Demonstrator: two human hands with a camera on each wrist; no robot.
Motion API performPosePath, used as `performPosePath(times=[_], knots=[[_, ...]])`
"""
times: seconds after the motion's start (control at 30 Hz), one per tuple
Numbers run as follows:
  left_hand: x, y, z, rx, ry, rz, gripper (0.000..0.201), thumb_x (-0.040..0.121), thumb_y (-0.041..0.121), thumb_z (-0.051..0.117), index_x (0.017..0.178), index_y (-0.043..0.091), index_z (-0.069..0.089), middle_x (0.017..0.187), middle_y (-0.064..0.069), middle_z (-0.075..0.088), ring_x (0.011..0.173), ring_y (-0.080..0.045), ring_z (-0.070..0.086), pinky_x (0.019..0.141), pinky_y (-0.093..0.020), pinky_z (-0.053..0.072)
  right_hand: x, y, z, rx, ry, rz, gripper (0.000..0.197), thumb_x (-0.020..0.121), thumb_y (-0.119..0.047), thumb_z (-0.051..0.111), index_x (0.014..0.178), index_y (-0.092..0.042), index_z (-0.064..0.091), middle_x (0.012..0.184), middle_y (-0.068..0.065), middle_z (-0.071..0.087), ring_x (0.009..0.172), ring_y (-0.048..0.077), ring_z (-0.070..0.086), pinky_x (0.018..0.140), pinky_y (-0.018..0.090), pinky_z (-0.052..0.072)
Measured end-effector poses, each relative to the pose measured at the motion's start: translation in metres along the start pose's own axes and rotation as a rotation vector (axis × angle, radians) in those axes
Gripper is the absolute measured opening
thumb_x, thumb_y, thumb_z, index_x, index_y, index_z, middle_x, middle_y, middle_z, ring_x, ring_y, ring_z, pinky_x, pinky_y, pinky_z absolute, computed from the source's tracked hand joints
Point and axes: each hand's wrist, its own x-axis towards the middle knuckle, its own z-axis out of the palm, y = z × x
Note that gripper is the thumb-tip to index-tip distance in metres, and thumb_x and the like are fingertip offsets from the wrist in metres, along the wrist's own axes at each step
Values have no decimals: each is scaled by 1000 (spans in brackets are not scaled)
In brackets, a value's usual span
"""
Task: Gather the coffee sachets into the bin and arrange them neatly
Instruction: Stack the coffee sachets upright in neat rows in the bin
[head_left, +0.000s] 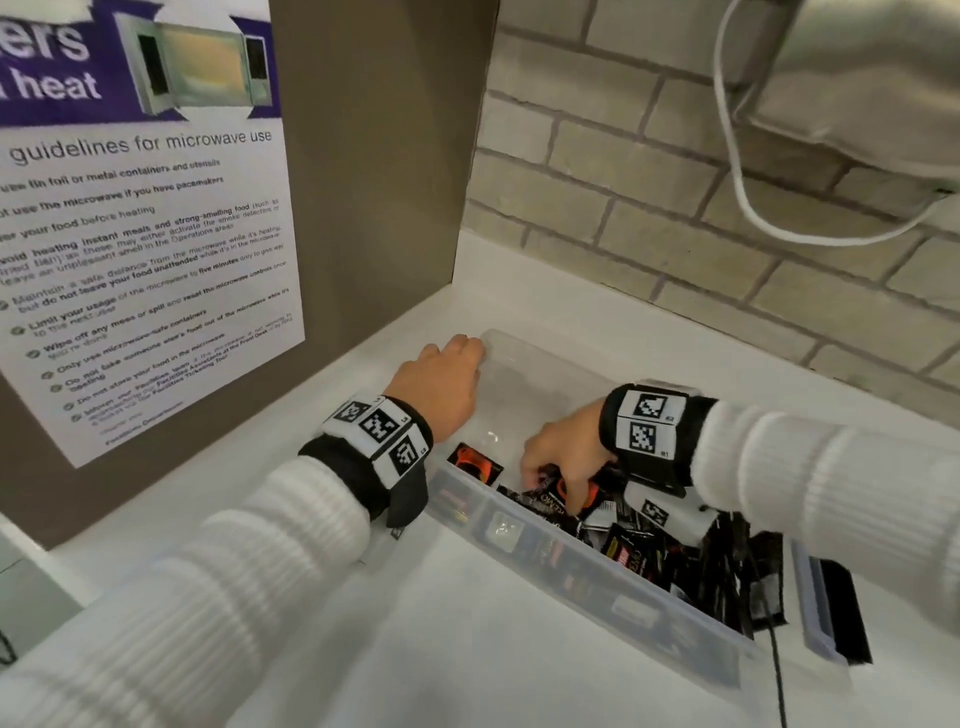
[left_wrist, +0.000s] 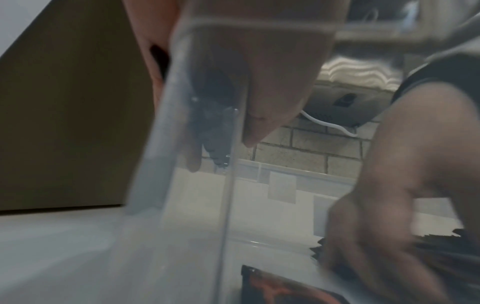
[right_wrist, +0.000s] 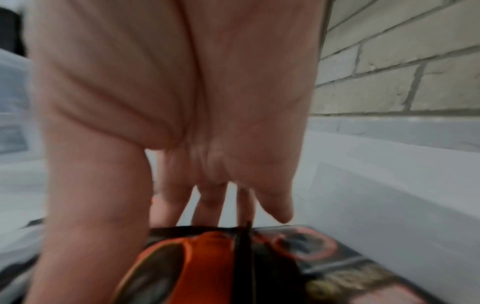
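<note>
The right hand (head_left: 563, 457) reaches down into the clear bin (head_left: 587, 558), its fingers (right_wrist: 207, 203) pinching a black-and-orange coffee sachet (right_wrist: 207, 265) at the top of the loose heap of sachets (head_left: 691, 556). That heap fills the bin's end nearer the person. One stray sachet (head_left: 475, 464) lies flat on the bin floor just beside the near wall, between the two hands. The left hand (head_left: 447, 387) grips the bin's far corner, fingers (left_wrist: 259, 98) curled over the rim, steadying it on the white worktop (head_left: 415, 623). The bare stretch of the bin runs from the heap away toward the left hand, so the right hand looks better placed to carry sachets along the bin's long axis into it.
</note>
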Motion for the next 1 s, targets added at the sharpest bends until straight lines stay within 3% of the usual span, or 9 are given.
performPosePath(times=[0.13, 0.27, 0.37, 0.53, 0.63, 0.7, 0.77, 0.93, 1.0], knots=[[1, -1, 1, -3, 5, 10, 33, 99, 15, 28, 130, 12, 41, 126, -8, 46, 105, -30, 48, 85, -45, 45, -19, 9, 9, 31, -103, -17, 33, 89, -9, 56, 122, -10, 55, 100, 1, 57, 84, 13, 54, 67, 21, 45], [0, 0, 0, -6, -8, 7, 34, 99, 15, 28, 131, 12, 39, 127, -9, 45, 106, -31, 46, 86, -44, 43, -23, 6, 15, 196, 59, -63, 49, 90, -3, 52, 136, -18, 44, 136, 2, 43, 122, 18, 43, 102, 30, 39], [0, 1, -1, -9, -8, 4, 33, 99, 16, 28, 130, 11, 39, 127, -8, 45, 107, -30, 46, 87, -44, 43, -21, 1, 16, 185, 22, -75, 45, 91, 0, 49, 133, -14, 49, 137, 3, 47, 126, 20, 44, 104, 29, 38], [0, 1, 0, 2, -4, -2, 31, 100, 17, 28, 127, 11, 40, 127, -9, 44, 106, -32, 46, 86, -46, 44, -18, -7, 14, 312, 160, -170, 46, 94, -10, 49, 138, -19, 42, 136, -1, 47, 126, 14, 43, 106, 25, 36], [0, 1, 0, 5, -4, -5, 30, 99, 16, 28, 126, 11, 40, 126, -9, 44, 106, -32, 46, 86, -46, 44, -11, -19, 21, 310, 226, -211, 47, 89, -22, 60, 134, -16, 45, 115, 1, 51, 107, 15, 50, 93, 26, 44], [0, 1, 0, 10, -8, -4, 30, 99, 16, 28, 126, 11, 40, 125, -9, 44, 105, -31, 46, 86, -45, 44, -8, -20, 26, 300, 235, -211, 56, 81, -19, 71, 130, -12, 45, 100, 2, 48, 89, 16, 48, 73, 21, 44], [0, 1, 0, 18, -5, -1, 30, 99, 16, 28, 125, 10, 40, 125, -9, 45, 105, -31, 47, 83, -44, 44, -7, -17, 28, 231, 184, -188, 59, 73, -13, 77, 123, -12, 45, 97, 3, 45, 87, 17, 44, 63, 19, 39], [0, 1, -1, 26, 4, 5, 30, 99, 16, 28, 126, 10, 40, 124, -9, 45, 104, -30, 47, 80, -42, 42, -18, -16, 28, -78, 21, -78, 67, 72, -10, 77, 126, -17, 37, 118, 4, 39, 106, 17, 33, 74, 27, 36], [0, 1, 0, 31, 9, 10, 31, 99, 16, 28, 127, 11, 39, 125, -9, 45, 103, -29, 47, 80, -42, 42, -20, -15, 25, -19, 18, -112, 68, 73, -9, 76, 128, -16, 38, 122, 4, 39, 111, 19, 35, 80, 29, 40]])
